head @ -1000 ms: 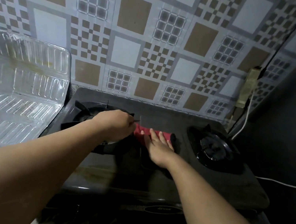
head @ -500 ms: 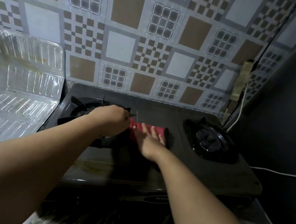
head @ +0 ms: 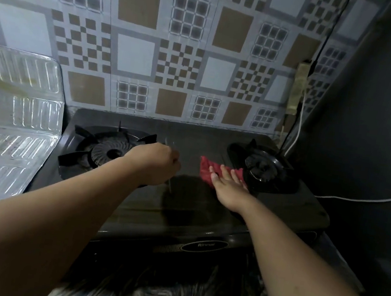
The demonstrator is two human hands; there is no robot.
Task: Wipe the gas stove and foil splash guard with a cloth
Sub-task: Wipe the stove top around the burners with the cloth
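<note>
While the right hand (head: 228, 185) lies flat with fingers straight on the red cloth (head: 208, 172), it presses that cloth onto the gas stove (head: 190, 210) top just left of the right burner (head: 263, 169). Curled over the middle of the stove top, the left hand (head: 155, 164) sits beside the left burner (head: 110, 151); a thin rod seems to pass through its fist, though what it is cannot be told. Hands and cloth are apart, bare dark stove top between them. Beyond the stove's left edge the foil splash guard (head: 13, 120) stands bent, its upper panel stained yellowish, touching or nearly touching the stove's side. Behind the stove's back edge rises a patterned tile wall (head: 177, 56). At the back right corner a white cable (head: 365, 196) runs off across the dark side wall.
</note>
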